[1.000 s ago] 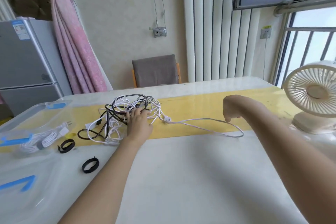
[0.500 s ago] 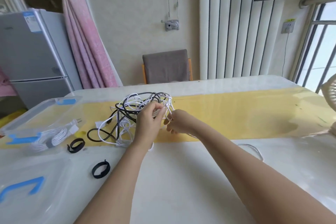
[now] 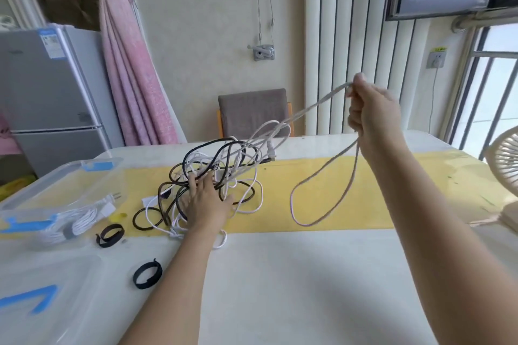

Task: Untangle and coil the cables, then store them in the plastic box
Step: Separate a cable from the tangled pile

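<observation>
Thin white cable point(image 3: 308, 224) looped from right hand point(image 3: 370, 112), left hand point(image 3: 206, 204) pressing tangle point(image 3: 224, 159)

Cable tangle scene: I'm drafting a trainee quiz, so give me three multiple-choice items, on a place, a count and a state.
1. The coiled white cable lies: A in the plastic box; B in the tangle; C in the right hand.
2. Black straps loose on the table: A one; B two; C four.
3. The right hand: A rests flat; B holds the long white cable up; C is empty.
Answers: A, it shows through the clear wall; B, a second strap lies nearer; B, its grip closes on the cable.
</observation>
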